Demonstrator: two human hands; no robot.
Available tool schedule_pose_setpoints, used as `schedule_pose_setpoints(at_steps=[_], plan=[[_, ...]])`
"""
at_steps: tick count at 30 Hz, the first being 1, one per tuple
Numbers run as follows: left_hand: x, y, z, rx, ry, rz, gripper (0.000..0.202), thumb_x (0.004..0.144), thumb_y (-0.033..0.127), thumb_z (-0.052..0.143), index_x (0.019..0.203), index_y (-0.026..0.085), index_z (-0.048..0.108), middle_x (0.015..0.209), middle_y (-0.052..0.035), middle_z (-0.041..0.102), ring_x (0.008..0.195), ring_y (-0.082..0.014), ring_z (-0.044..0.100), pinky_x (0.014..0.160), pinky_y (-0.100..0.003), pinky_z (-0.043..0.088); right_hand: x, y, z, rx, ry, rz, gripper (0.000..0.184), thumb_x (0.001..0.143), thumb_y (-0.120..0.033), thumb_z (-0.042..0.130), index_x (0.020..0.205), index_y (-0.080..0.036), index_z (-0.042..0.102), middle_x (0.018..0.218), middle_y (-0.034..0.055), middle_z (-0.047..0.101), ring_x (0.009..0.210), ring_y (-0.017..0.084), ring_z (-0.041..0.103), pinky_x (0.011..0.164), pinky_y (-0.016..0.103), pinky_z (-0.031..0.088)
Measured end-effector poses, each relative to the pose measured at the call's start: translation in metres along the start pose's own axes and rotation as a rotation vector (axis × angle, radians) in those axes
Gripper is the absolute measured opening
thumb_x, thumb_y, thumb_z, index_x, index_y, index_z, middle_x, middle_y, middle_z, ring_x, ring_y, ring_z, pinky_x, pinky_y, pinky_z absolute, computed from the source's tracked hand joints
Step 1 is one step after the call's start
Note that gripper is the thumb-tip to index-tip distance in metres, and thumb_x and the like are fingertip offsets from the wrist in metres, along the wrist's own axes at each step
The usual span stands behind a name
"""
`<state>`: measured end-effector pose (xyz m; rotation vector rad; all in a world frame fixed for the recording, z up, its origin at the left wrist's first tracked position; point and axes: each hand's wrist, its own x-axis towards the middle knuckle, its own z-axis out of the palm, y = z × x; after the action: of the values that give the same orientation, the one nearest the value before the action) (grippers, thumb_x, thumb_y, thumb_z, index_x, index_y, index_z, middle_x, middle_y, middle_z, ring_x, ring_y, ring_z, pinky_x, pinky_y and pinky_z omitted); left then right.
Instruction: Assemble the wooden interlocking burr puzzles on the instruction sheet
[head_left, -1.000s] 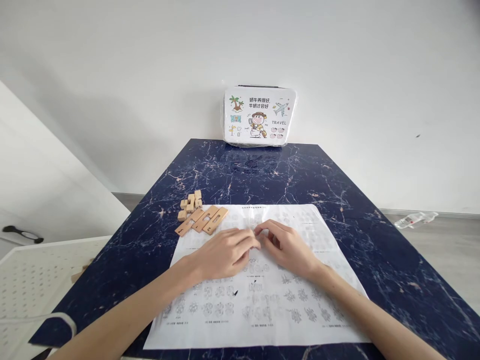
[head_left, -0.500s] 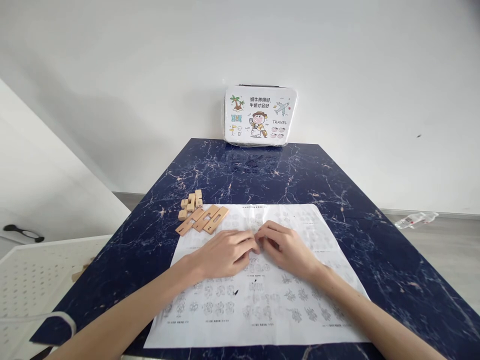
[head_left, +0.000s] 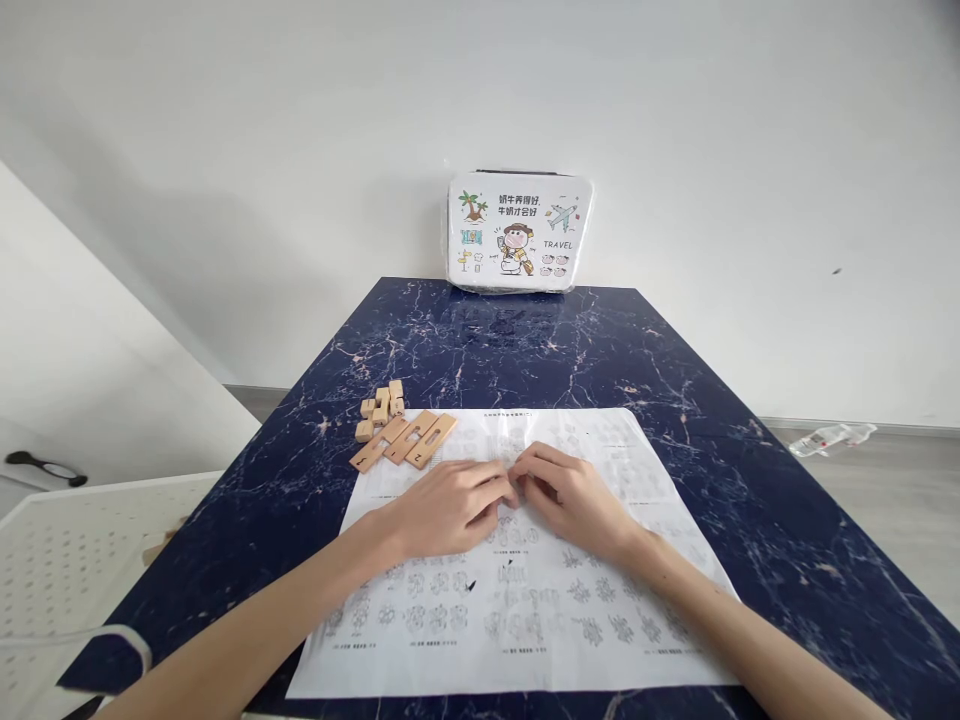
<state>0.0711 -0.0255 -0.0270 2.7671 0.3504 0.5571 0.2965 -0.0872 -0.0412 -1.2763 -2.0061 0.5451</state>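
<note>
Both my hands rest on a printed sheet of diagrams [head_left: 525, 590] in the middle of a dark blue marble table [head_left: 525, 340]. My left hand [head_left: 450, 505] lies palm down with its fingers stretched toward the right. My right hand [head_left: 574, 495] lies beside it, fingers loosely bent, and its fingertips touch those of the left hand. Nothing shows in either hand. To the left, at the sheet's far corner, lie flat slotted wooden pieces [head_left: 405, 440] and a cluster of small wooden blocks [head_left: 381, 405].
A white case [head_left: 519, 232] with cartoon travel pictures leans against the wall at the table's far edge. A white perforated tray [head_left: 67, 560] stands low on the left. A clear plastic bottle [head_left: 831, 438] lies on the floor at right.
</note>
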Motion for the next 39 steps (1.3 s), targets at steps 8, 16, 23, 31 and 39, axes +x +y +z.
schedule_pose_setpoints(at_steps=[8,16,23,31,39], plan=[[0.0003,0.0000,-0.0003,0.008,0.009,0.002,0.025,0.097,0.006,0.048,0.108,0.018,0.068,0.103,-0.0053,0.073,0.080,-0.0178,0.070,0.070,-0.032,0.054,-0.0008,0.0012,0.0011,-0.005,0.005,0.000,0.025,0.098,-0.012,0.047,0.092,-0.022,0.069,0.099,0.0037,0.072,0.073,0.014,0.063,0.067,0.029,0.048],[0.0005,-0.0002,-0.0007,0.006,0.006,0.000,0.026,0.097,0.006,0.048,0.108,0.018,0.068,0.102,-0.0059,0.073,0.078,-0.0173,0.069,0.070,-0.031,0.054,0.0003,-0.0001,0.0007,-0.017,0.005,-0.003,0.026,0.098,-0.011,0.047,0.092,-0.022,0.069,0.100,0.0038,0.072,0.072,0.014,0.064,0.067,0.029,0.049],[0.0006,0.0004,-0.0019,0.003,0.003,-0.001,0.026,0.097,0.006,0.048,0.108,0.018,0.068,0.103,-0.0059,0.073,0.078,-0.0174,0.070,0.069,-0.032,0.054,-0.0003,-0.0003,0.0000,-0.017,-0.004,-0.011,0.026,0.098,-0.011,0.046,0.093,-0.022,0.069,0.100,0.0041,0.072,0.072,0.013,0.064,0.066,0.029,0.050],[0.0001,0.0003,-0.0015,0.008,0.001,-0.006,0.026,0.097,0.006,0.048,0.108,0.019,0.068,0.102,-0.0055,0.073,0.078,-0.0172,0.069,0.070,-0.031,0.053,-0.0002,-0.0002,0.0003,0.000,0.005,-0.007,0.026,0.098,-0.013,0.046,0.092,-0.022,0.070,0.099,0.0040,0.072,0.071,0.014,0.063,0.066,0.029,0.048],[0.0006,0.0007,-0.0016,0.009,0.001,-0.003,0.026,0.098,0.007,0.047,0.109,0.019,0.069,0.102,-0.0055,0.073,0.078,-0.0176,0.069,0.071,-0.032,0.055,-0.0005,-0.0007,0.0001,-0.001,0.004,-0.002,0.026,0.099,-0.012,0.046,0.093,-0.022,0.069,0.099,0.0041,0.072,0.071,0.014,0.063,0.066,0.030,0.049]])
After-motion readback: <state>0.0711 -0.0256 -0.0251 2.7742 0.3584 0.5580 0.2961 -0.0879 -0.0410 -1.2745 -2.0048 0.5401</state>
